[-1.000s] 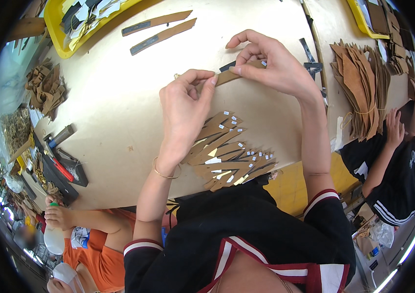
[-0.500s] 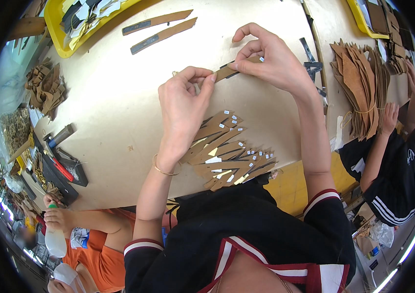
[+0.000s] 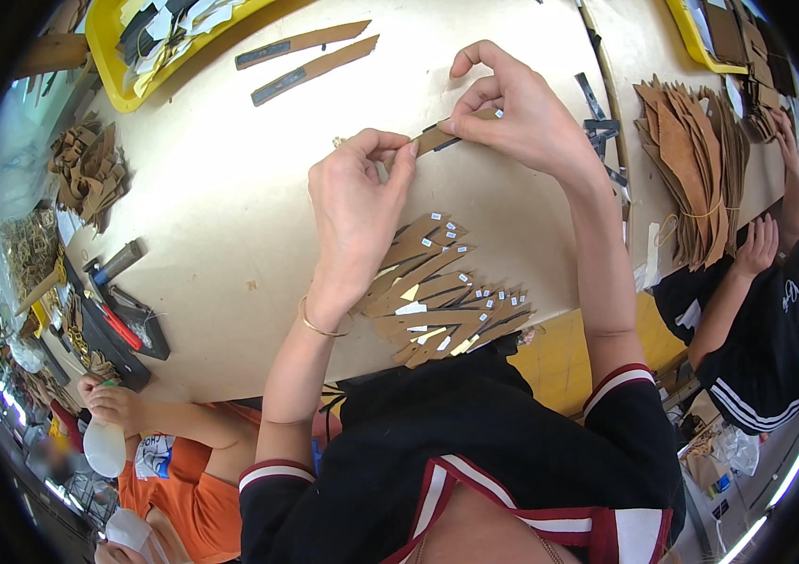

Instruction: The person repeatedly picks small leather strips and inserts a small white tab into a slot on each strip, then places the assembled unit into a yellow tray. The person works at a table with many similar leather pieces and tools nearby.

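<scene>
Finger and thumb of the left hand (image 3: pixel 357 193) pinch a brown strip (image 3: pixel 432 141); the right hand (image 3: pixel 523 117) pinches it near its white label (image 3: pixel 499 114). The strip sits toward twelve o'clock; at its six o'clock, piled strips (image 3: pixel 418 299) bear labels too small to read.

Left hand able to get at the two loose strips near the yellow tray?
Likely yes: nothing visible blocks the left hand from the two loose strips, though it pinches another strip and may need to release it.

Workshop: hammer (image 3: pixel 117 261), bundled brown leather-like pieces (image 3: pixel 689 174)
</scene>
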`<state>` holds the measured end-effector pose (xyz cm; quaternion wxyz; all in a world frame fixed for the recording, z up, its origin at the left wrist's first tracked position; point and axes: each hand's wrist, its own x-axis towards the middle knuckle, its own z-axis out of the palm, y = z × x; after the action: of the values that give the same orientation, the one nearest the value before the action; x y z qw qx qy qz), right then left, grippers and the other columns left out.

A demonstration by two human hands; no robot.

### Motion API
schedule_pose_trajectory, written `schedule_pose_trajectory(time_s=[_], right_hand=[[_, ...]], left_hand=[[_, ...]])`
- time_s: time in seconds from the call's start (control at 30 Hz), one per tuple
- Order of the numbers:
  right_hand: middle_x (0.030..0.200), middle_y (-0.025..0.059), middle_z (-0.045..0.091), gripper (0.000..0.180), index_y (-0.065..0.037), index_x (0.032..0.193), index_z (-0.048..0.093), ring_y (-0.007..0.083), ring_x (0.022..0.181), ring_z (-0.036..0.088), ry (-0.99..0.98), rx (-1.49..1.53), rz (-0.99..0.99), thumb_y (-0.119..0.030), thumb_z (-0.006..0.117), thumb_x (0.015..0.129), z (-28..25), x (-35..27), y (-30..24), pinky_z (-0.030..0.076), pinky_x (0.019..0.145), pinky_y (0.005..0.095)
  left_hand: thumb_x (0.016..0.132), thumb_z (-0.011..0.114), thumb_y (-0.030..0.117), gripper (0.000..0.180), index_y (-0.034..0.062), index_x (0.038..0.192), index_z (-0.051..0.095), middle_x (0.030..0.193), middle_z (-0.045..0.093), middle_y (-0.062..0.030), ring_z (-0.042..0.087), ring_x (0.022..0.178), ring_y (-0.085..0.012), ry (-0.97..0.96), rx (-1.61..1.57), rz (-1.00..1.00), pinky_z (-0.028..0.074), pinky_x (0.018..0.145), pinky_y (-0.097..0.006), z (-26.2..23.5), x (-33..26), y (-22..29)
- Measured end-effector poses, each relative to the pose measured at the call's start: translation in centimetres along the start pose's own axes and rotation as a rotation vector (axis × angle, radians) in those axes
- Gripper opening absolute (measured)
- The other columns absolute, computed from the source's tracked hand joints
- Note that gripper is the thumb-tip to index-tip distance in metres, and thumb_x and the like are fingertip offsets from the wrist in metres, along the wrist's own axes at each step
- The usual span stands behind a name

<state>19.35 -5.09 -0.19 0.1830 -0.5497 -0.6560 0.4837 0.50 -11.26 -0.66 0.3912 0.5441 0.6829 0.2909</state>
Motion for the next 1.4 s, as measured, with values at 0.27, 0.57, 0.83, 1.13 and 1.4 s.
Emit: schedule_pose_trajectory(time_s=[0.27, 0.57, 0.83, 1.13, 1.4], right_hand=[[0.075, 0.0036, 0.07, 0.04, -0.008, 0.113, 0.05, 0.01, 0.076, 0.062, -0.007, 0.013, 0.039, -0.014, 0.075, 0.082, 0.0, 0.1, -0.2, 0.046, 0.075, 0.0276], [0.074, 0.0041, 0.069, 0.039, -0.008, 0.111, 0.048, 0.0102, 0.075, 0.061, 0.009, 0.015, 0.044, -0.012, 0.075, 0.082, 0.2, 0.2, 0.0, 0.046, 0.072, 0.0281], [0.081, 0.0039, 0.066, 0.036, -0.006, 0.114, 0.054, 0.0088, 0.073, 0.059, 0.061, -0.011, -0.013, -0.012, 0.074, 0.084, -0.9, -1.6, 0.4, 0.048, 0.066, 0.024], [0.084, 0.0001, 0.064, 0.033, -0.005, 0.118, 0.053, 0.0025, 0.074, 0.058, 0.144, 0.118, 0.069, -0.007, 0.069, 0.089, -1.7, -2.2, 1.7, 0.047, 0.066, 0.0168], [0.078, 0.0039, 0.066, 0.025, -0.003, 0.108, 0.059, 0.0064, 0.068, 0.06, 0.185, 0.115, 0.084, -0.007, 0.066, 0.084, -1.5, -2.0, 1.7, 0.048, 0.063, 0.0235]], left_hand=[[0.084, 0.073, 0.008, 0.01, -0.0011, 0.088, 0.074, 0.069, 0.069, -0.0073, 0.044, 0.05, -0.0095, 0.01, 0.013, 0.018, 0.041, 0.05, -0.028, 0.2, -0.1, -0.1], [0.086, 0.072, 0.005, 0.019, 0.0103, 0.105, 0.073, 0.102, 0.061, -0.0051, 0.056, 0.066, -0.0111, 0.159, 0.267, 0.423, 0.049, 0.054, -0.028, 1.9, -0.9, -2.0], [0.084, 0.07, 0.004, 0.027, 0.0131, 0.109, 0.071, 0.108, 0.06, -0.0061, 0.062, 0.073, -0.0185, 0.089, 0.545, 0.575, 0.053, 0.057, -0.032, 1.7, -1.1, -2.7], [0.082, 0.069, 0.0, 0.032, 0.0125, 0.111, 0.07, 0.109, 0.06, -0.0061, 0.064, 0.075, -0.0186, 0.071, 0.529, 0.568, 0.054, 0.058, -0.032, 1.7, -1.2, -2.6], [0.082, 0.069, 0.0, 0.032, 0.0118, 0.112, 0.069, 0.108, 0.06, -0.0056, 0.062, 0.073, -0.018, 0.071, 0.522, 0.571, 0.053, 0.057, -0.031, 1.6, -1.1, -2.6]])
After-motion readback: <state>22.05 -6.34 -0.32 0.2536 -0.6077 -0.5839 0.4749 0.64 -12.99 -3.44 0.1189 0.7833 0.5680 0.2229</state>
